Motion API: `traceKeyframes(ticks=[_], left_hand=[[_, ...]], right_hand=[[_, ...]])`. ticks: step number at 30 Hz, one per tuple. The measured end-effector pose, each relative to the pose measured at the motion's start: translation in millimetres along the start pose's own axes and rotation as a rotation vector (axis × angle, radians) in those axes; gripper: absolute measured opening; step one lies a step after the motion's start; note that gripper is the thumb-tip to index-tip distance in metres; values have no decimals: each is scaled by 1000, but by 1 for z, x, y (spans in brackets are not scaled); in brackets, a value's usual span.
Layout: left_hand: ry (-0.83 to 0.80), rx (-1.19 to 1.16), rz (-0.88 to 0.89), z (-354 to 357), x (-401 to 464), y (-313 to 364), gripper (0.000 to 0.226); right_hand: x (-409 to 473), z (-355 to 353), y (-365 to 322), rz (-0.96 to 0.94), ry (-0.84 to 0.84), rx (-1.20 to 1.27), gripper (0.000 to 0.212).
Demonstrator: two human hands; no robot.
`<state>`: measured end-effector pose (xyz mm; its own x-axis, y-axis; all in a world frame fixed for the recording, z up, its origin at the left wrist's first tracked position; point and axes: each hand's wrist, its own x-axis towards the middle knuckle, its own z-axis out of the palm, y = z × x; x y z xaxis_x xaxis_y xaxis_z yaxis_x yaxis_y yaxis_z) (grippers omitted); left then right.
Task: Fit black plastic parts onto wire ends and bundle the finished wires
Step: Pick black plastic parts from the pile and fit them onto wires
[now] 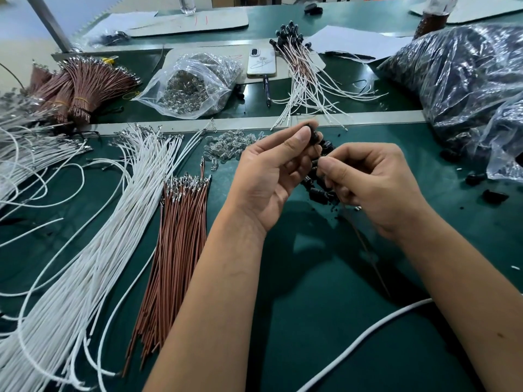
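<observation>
My left hand (271,174) pinches a small black plastic part (313,134) between thumb and fingertips, above the green mat. My right hand (373,182) pinches a thin brown wire (368,250) near its end; the wire trails down toward me. The two hands meet at the black part. Several loose black parts (319,190) lie on the mat under the hands. A stack of brown wires (181,236) and a big fan of white wires (93,250) lie to the left. Finished wires with black ends (300,66) lie at the back.
A clear bag of small glass bulbs (192,86) and loose bulbs (229,145) sit behind the hands. A large plastic bag of black parts (467,80) fills the right. Tied brown wire bundles (82,86) lie at far left, a phone (261,63) at the back, a white cable (368,332) near me.
</observation>
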<state>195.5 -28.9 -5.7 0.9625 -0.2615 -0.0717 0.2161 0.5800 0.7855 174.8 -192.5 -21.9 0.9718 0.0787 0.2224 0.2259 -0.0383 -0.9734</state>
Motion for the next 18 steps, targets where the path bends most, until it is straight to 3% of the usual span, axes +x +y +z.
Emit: traceKeyframes(ticks=[7,18], left_hand=[[49,8,-38,-1,1,0,29],[-11,11,4,-1,0,-1,26]], right_hand=[[-1,0,-2,11,-11,31,18],[1,-1,2,-13,-32,15,15]])
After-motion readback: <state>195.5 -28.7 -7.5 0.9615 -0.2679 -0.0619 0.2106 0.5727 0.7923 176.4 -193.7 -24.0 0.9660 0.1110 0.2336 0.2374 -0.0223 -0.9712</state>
